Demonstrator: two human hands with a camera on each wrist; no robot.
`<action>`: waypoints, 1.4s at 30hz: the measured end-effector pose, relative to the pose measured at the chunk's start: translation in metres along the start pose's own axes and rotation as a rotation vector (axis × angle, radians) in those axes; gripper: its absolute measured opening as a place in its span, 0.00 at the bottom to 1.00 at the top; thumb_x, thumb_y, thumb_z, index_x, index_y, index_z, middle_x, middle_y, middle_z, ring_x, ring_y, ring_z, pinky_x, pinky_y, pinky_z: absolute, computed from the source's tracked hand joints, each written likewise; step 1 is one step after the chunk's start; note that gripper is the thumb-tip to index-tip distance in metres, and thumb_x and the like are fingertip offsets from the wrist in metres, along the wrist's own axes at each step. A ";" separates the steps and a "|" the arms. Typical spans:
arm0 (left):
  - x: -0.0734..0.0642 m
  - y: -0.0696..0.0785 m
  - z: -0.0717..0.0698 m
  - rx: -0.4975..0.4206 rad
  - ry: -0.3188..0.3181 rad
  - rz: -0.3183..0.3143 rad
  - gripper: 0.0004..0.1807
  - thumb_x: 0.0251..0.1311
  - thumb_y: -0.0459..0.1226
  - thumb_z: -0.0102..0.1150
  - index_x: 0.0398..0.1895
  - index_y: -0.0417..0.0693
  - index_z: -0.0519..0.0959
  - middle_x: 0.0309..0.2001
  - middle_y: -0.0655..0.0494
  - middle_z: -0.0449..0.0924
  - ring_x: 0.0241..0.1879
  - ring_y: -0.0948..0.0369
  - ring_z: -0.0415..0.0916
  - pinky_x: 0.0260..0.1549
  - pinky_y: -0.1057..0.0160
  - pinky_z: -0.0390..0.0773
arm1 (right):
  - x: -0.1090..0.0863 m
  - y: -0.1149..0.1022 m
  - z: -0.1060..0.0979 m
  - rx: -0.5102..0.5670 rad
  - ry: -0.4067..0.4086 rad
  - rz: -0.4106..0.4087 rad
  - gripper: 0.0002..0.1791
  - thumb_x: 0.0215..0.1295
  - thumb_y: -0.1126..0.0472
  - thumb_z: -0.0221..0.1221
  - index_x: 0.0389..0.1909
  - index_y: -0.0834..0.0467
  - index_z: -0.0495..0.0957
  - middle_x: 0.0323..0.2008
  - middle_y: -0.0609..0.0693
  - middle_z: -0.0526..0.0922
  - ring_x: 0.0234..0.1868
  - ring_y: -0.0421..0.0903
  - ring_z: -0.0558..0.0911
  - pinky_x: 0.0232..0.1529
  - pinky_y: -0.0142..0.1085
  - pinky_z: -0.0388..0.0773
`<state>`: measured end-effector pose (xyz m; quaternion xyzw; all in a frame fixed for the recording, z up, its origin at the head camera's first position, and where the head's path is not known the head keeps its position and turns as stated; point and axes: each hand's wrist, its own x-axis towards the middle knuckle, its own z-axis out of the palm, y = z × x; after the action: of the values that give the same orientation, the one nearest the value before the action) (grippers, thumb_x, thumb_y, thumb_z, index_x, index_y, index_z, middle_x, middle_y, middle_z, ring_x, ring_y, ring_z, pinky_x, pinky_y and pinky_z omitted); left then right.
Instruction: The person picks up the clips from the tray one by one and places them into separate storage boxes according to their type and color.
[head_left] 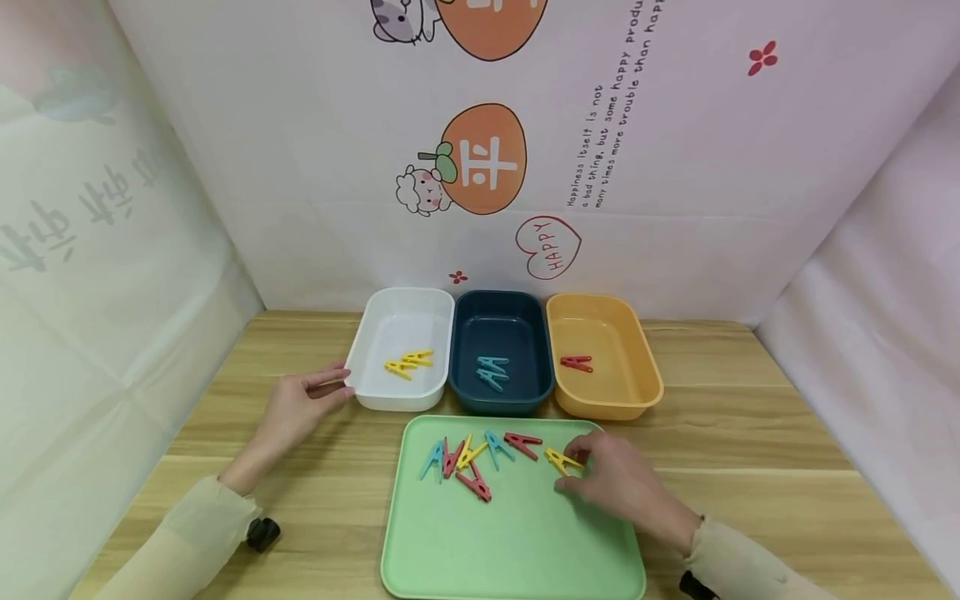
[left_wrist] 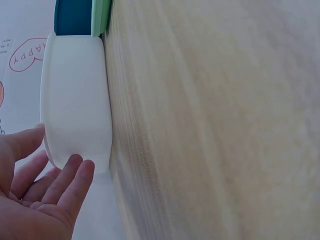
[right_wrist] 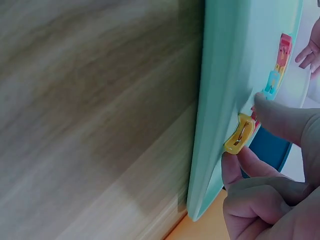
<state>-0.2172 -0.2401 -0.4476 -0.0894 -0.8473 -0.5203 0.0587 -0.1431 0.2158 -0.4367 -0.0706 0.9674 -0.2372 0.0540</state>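
My right hand (head_left: 611, 479) reaches over the green tray (head_left: 517, 542), its thumb and fingers spread around a yellow clothespin (head_left: 558, 460). In the right wrist view, fingertips are right at one end of this yellow clothespin (right_wrist: 240, 133), while the thumb stands apart from its other end. On the tray's far half lie several more clothespins, among them a red one (head_left: 522, 443), a blue one (head_left: 498, 447) and a yellow one (head_left: 470, 452). My left hand (head_left: 300, 404) rests its fingertips at the left side of the white bin (head_left: 401, 400), fingers loosely extended.
Right of the white bin stand a dark blue bin (head_left: 501, 406) and an orange bin (head_left: 607, 410), side by side against the wall. Yellow clothespins (head_left: 408, 360) lie in the white bin, blue ones (head_left: 492, 373) in the dark blue, red (head_left: 576, 363) in the orange.
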 end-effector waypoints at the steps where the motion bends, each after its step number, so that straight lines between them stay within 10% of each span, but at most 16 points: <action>1: 0.000 0.000 0.000 -0.003 -0.001 0.000 0.24 0.68 0.37 0.73 0.60 0.30 0.82 0.69 0.40 0.75 0.55 0.44 0.84 0.44 0.70 0.85 | 0.000 -0.001 0.001 -0.007 0.006 -0.011 0.18 0.48 0.53 0.84 0.39 0.53 0.90 0.33 0.42 0.82 0.34 0.41 0.77 0.39 0.42 0.80; 42: 0.000 0.002 0.000 0.013 0.005 -0.011 0.23 0.67 0.37 0.73 0.60 0.31 0.83 0.68 0.41 0.77 0.54 0.44 0.85 0.44 0.70 0.86 | -0.001 0.003 -0.001 0.044 -0.036 -0.022 0.17 0.45 0.65 0.83 0.39 0.53 0.91 0.35 0.41 0.83 0.38 0.41 0.79 0.43 0.45 0.82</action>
<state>-0.2165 -0.2392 -0.4464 -0.0830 -0.8511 -0.5151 0.0584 -0.1428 0.2185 -0.4372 -0.0845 0.9599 -0.2578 0.0703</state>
